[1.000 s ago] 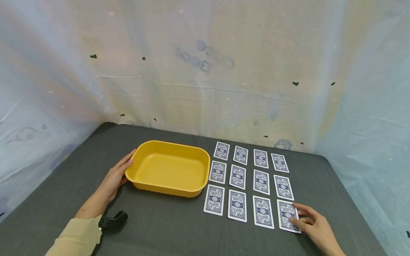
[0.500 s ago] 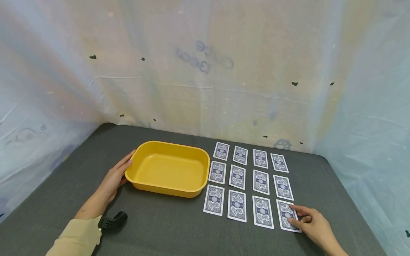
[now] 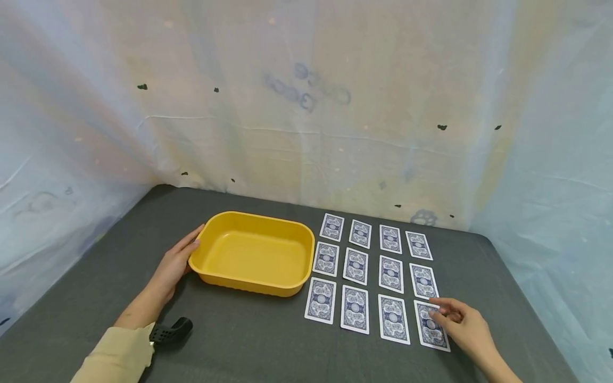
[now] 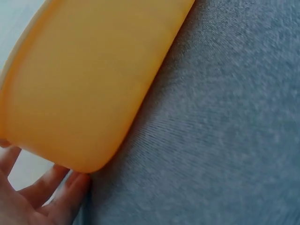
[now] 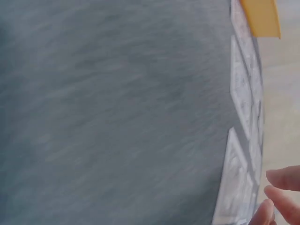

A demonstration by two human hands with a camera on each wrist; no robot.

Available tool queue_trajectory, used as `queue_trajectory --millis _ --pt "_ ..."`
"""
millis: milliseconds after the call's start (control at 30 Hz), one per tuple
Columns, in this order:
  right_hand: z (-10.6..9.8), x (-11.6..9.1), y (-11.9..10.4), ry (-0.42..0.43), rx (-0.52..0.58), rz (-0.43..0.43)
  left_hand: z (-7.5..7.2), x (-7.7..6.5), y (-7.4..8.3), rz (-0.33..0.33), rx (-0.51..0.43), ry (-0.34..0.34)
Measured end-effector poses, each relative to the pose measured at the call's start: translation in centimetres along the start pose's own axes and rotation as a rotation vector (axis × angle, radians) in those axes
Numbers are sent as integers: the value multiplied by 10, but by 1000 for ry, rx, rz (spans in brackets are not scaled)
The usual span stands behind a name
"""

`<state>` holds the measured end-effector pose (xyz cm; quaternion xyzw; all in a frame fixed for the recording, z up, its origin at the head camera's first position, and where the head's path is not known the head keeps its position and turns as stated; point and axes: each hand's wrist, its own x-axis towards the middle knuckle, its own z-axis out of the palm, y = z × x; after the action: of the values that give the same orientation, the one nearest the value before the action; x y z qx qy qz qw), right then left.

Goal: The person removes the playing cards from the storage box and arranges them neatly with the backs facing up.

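In the head view, a yellow plastic basin (image 3: 251, 290) sits on the dark tabletop. My left hand (image 3: 174, 266) rests against its left end, fingers fairly straight along the wall; the left wrist view shows those fingertips (image 4: 75, 185) touching the basin's end wall (image 4: 89, 103). Patterned blue-and-white playing cards lie face down in three rows at the right. Over the upper right edge of the nearest right-hand card (image 3: 431, 327) is my right hand (image 3: 466, 327), its fingers loosely bent with no card between them. In the right wrist view, fingers (image 5: 283, 178) appear just above the cards.
Other face-down cards, such as the near-left card (image 3: 321, 300), lie between the basin and my right hand. A black watch strap (image 3: 171, 331) is at my left wrist. Pale plastic sheeting (image 3: 306, 133) hangs behind the dark table (image 3: 249, 340).
My right hand's fingertips have shifted slightly away from me and lifted off the nearest right-hand card. That card stays almost in place. The left hand and basin have not moved.
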<state>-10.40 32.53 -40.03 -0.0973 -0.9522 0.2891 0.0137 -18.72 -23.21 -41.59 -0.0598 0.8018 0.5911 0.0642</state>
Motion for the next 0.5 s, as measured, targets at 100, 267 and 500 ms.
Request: queue_trajectory --millis 100,267,500 --pt "1 4 -9 5 36 8 1 0 3 17 58 52" --pt "5 9 -25 21 79 -14 5 -2 10 68 159 179" --pt "13 12 -43 81 97 -86 10 -8 21 143 316 316"
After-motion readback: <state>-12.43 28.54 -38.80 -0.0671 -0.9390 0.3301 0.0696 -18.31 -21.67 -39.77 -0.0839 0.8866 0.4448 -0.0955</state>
